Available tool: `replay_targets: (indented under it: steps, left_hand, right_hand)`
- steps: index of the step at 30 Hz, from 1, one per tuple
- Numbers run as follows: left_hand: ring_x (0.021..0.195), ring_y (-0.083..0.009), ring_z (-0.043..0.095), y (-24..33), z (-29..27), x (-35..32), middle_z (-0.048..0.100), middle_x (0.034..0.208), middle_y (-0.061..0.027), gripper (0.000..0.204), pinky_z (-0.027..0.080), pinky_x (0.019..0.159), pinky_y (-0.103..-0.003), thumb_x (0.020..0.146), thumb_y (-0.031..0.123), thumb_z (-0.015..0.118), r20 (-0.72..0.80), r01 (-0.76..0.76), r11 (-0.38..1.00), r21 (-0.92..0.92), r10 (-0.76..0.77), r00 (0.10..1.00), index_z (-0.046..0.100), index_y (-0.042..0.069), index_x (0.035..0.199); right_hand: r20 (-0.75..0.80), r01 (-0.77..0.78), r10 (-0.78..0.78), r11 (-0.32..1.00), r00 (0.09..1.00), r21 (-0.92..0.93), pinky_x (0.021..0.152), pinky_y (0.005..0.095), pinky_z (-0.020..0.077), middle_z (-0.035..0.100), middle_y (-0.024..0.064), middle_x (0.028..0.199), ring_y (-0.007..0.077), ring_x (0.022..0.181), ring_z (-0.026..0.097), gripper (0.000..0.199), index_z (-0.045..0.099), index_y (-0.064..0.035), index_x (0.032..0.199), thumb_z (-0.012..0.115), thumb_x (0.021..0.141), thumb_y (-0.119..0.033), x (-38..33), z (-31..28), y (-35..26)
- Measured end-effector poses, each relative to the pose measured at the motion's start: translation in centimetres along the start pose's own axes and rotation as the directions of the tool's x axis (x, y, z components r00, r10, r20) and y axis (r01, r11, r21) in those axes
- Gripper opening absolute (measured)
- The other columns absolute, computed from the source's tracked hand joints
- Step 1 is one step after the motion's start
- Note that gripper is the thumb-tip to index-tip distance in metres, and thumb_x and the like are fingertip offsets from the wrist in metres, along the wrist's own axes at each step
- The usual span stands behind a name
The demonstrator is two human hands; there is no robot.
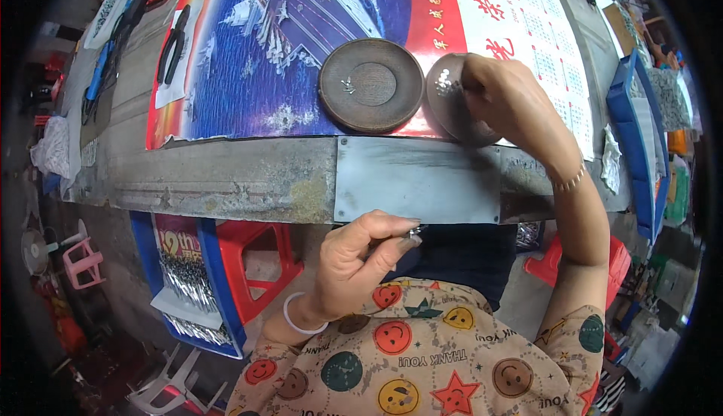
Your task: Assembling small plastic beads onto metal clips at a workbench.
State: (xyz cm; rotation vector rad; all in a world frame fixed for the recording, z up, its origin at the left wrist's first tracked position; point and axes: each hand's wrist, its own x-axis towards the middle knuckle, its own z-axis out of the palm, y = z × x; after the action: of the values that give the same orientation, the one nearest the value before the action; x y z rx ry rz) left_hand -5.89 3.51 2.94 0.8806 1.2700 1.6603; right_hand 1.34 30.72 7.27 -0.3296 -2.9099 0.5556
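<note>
Just off the table's front edge, my left hand [365, 259] pinches a small shiny metal piece [416, 231] between thumb and fingertips. Most of that piece is hidden, so its kind does not show. My right hand [514, 103] reaches down into a round dark dish [450, 118], its fingers bent and drawn together. What those fingertips hold, if anything, is out of sight. Small whitish bits [444, 81] lie in this dish beside the fingers. A second round brown dish [407, 88], just to the left, has a few tiny silvery pins [348, 85] in it.
A pale metal plate [418, 179] is fixed at the table's front edge. Beneath the dishes spreads a printed poster [248, 107]. Black-handled pliers [174, 45] lie at left. Below the table, a blue tray [230, 295] holds many metal parts near a red stool [245, 265].
</note>
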Motion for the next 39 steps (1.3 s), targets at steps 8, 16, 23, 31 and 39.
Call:
replay_targets:
  steps: [8, 16, 23, 31, 39]
  left_hand:
    - [0.076, -0.0052, 0.048, -1.8, 2.4, 0.0, 0.054, 0.1, -0.002, 0.033, 0.042, 0.069, -0.018, 0.096, 0.002, 0.048, -0.101, 0.031, 0.919, -0.393, -0.076, 0.992, 0.049, -0.001, 0.129]
    - [0.075, -0.005, 0.049, -2.0, 4.3, -0.7, 0.055, 0.087, 0.0007, 0.032, 0.042, 0.068, -0.018, 0.096, 0.004, 0.05, -0.185, 0.035, 0.927, -0.374, -0.112, 0.976, 0.051, 0.0, 0.127]
    - [0.074, -0.0057, 0.05, -1.3, 5.0, -0.5, 0.057, 0.085, -0.0002, 0.032, 0.043, 0.07, -0.019, 0.094, 0.003, 0.052, -0.234, 0.02, 0.92, -0.391, -0.12, 0.965, 0.052, -0.001, 0.126]
    - [0.071, -0.0132, 0.055, -1.1, 5.0, -0.4, 0.062, 0.115, -0.0143, 0.029, 0.043, 0.063, -0.023, 0.09, 0.003, 0.056, -0.181, 0.076, 0.834, -0.547, -0.207, 0.962, 0.055, -0.001, 0.119]
    - [0.079, -0.0083, 0.052, -1.8, 5.3, 0.0, 0.053, 0.107, -0.005, 0.03, 0.044, 0.07, -0.021, 0.092, -0.001, 0.053, -0.168, -0.018, 0.825, -0.564, -0.094, 0.981, 0.054, 0.0, 0.122]
  right_hand:
    - [-0.107, 0.146, -0.113, 0.914, 0.988, 0.378, 0.09, 0.0427, 0.0497, 0.064, 0.0118, 0.089, 0.0283, 0.079, 0.065, 0.034, 0.059, -0.0002, 0.101, 0.067, 0.068, 0.005, -7.3, 0.7, -8.8]
    - [-0.341, 0.132, 0.004, 0.917, 0.94, 0.375, 0.062, 0.0373, 0.0459, 0.058, 0.0115, 0.081, 0.0296, 0.07, 0.055, 0.032, 0.059, 0.0012, 0.095, 0.067, 0.064, 0.007, -8.7, 3.1, -9.7]
    - [-0.366, 0.07, 0.083, 0.92, 0.927, 0.386, 0.058, 0.035, 0.0462, 0.058, 0.0127, 0.08, 0.0282, 0.066, 0.056, 0.029, 0.06, 0.0023, 0.092, 0.066, 0.064, 0.008, -9.8, 4.3, -10.1]
    - [-0.584, 0.113, 0.088, 0.947, 0.807, 0.299, 0.065, 0.0347, 0.0531, 0.063, 0.0148, 0.084, 0.0306, 0.072, 0.063, 0.027, 0.06, 0.004, 0.092, 0.068, 0.067, 0.01, -10.0, 6.8, -9.4]
    - [-0.562, 0.142, 0.134, 0.896, 0.816, 0.42, 0.061, 0.033, 0.05, 0.063, 0.0115, 0.082, 0.0265, 0.066, 0.061, 0.033, 0.058, -0.0006, 0.094, 0.073, 0.066, 0.008, -10.3, 6.4, -10.2]
